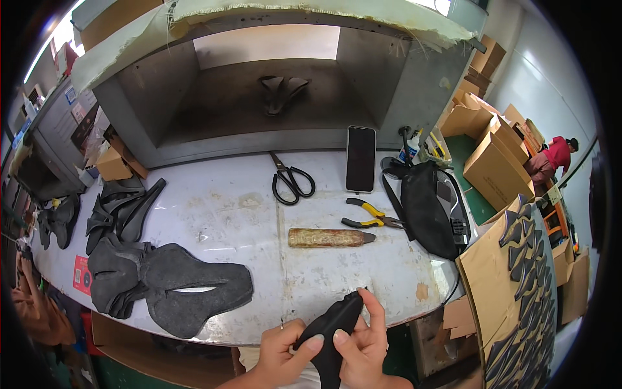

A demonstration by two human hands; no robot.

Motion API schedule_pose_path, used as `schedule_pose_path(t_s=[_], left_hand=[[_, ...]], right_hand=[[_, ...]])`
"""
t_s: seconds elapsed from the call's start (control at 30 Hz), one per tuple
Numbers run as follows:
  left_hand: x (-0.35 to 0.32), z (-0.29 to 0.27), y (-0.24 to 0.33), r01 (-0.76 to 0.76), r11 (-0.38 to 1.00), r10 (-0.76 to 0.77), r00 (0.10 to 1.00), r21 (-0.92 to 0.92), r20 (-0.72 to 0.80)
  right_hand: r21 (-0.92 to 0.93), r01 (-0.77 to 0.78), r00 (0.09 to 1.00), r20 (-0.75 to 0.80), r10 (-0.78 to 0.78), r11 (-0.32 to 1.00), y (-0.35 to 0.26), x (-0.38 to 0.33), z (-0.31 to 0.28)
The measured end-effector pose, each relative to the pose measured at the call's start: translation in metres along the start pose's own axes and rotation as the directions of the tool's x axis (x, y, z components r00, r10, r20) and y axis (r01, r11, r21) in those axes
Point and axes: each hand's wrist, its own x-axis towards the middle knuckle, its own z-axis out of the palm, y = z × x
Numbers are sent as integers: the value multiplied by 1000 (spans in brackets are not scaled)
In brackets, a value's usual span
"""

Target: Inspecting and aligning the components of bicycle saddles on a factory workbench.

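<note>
In front of the table's near edge, both my hands hold a black saddle-shaped piece (330,330), tilted with its narrow end up and to the right. My left hand (285,347) grips its left side, thumb pressed on the surface. My right hand (363,343) is closed on the right side, its thumb near the middle and a fingertip at the upper tip. The underside is hidden. Nearest on the table lies a worn, tape-wrapped tool with a short dark tip (327,238). Beyond it are black-handled scissors (293,185) and yellow-and-black pliers (369,215).
Flat dark grey pieces (194,285), one with a slit, lie stacked at left beside black moulded pieces (123,211). A metal heating box (214,123) stands behind, holding a black piece (282,94). A phone (361,159), black bag (427,211) and cardboard rack (492,259) are rightward. Another person (554,155) bends farther off.
</note>
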Motion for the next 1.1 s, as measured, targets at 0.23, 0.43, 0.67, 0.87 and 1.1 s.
schedule_pose_path(t_s=[0.23,0.43,0.67,0.87,1.1], left_hand=[[4,4,-25,381,730,-387,915,-567,116],[0,10,-6,215,930,-179,973,-297,147],[9,3,1,363,895,-302,921,-258,246],[3,-9,-22,90,959,-86,996,-268,27],[-11,10,-46,481,638,-522,844,-601,121]], right_hand=[[197,-91,987,-110,115,976,-1,7,8],[195,-202,964,-133,230,960,-7,19,-4],[237,-292,936,-128,328,927,3,21,-10],[305,-375,908,-68,413,875,-8,20,-13],[680,-408,903,399,159,609,-29,31,-48]])
